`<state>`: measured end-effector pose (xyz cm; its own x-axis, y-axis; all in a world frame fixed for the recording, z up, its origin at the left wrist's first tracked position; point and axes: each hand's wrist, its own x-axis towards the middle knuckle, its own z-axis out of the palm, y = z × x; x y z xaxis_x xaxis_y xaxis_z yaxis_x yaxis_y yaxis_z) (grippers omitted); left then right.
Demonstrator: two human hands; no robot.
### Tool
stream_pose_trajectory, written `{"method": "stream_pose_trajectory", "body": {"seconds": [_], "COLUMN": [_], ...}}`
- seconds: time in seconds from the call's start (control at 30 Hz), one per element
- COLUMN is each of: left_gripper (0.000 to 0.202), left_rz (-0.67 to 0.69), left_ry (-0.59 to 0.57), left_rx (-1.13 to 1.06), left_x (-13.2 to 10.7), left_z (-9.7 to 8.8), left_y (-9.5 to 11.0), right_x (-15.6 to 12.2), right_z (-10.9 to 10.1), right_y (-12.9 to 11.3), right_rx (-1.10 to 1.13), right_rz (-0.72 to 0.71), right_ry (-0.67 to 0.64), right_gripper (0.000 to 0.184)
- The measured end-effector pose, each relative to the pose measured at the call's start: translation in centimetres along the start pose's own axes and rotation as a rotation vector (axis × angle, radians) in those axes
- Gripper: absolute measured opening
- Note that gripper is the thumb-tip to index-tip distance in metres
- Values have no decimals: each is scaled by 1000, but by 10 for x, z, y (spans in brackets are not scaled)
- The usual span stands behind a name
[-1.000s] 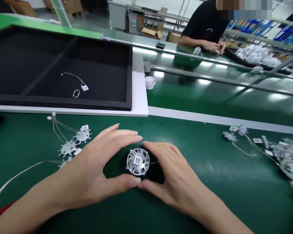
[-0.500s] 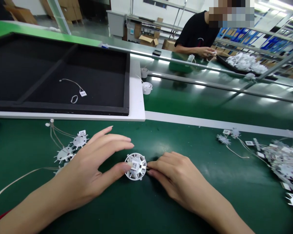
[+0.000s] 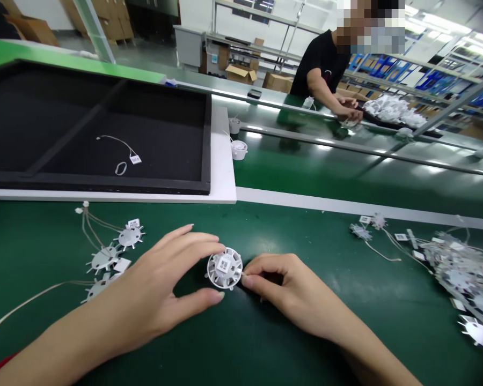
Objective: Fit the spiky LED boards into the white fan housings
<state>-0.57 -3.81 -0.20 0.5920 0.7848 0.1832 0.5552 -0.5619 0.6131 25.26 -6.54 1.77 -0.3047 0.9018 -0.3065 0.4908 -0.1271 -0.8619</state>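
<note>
On the green table in front of me sits a round white plastic housing [image 3: 212, 272] with spokes and a square white label [image 3: 224, 265] on its middle. My left hand [image 3: 173, 273] spans it from the left, index finger at the upper rim and thumb at the lower rim. My right hand [image 3: 282, 279] is closed in a pinch at the housing's right edge, on a thin pale wire [image 3: 243, 274]; most of that wire is hidden by the fingers. Left of my left hand lie several flat white spoked discs [image 3: 104, 258] with wires and labels.
A heap of similar spoked discs [image 3: 462, 268] lies at the right. A black divided tray [image 3: 161, 185] on a white board [image 3: 223, 177] holds a loose wire [image 3: 118, 140]. Two white housings [image 3: 239, 150] stand beyond the board. Across the bench a person in a black shirt [image 3: 320, 59] handles parts.
My left thumb has moved off the housing's middle to its lower rim, and the index finger has come to the upper rim. A square label now shows there. The other person's hands have moved lower.
</note>
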Motion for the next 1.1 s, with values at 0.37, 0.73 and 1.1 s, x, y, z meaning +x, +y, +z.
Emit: {"method": "stream_pose_trajectory", "body": {"seconds": [0.37, 0.73, 1.1], "left_gripper": [43, 41, 48], "left_rz": [24, -202, -181], "left_ry": [-196, -59, 201], "left_rx": [-53, -439, -200], "left_x": [8, 10, -1], "left_z": [4, -2, 11], "left_y": [-7, 8, -9], "right_x": [1, 5, 17], "right_z": [10, 6, -27], "right_y": [0, 3, 10], "right_rx": [210, 661, 636], "right_rz": [186, 170, 104], "right_ry": [-40, -97, 158], "right_gripper": [16, 49, 49]}}
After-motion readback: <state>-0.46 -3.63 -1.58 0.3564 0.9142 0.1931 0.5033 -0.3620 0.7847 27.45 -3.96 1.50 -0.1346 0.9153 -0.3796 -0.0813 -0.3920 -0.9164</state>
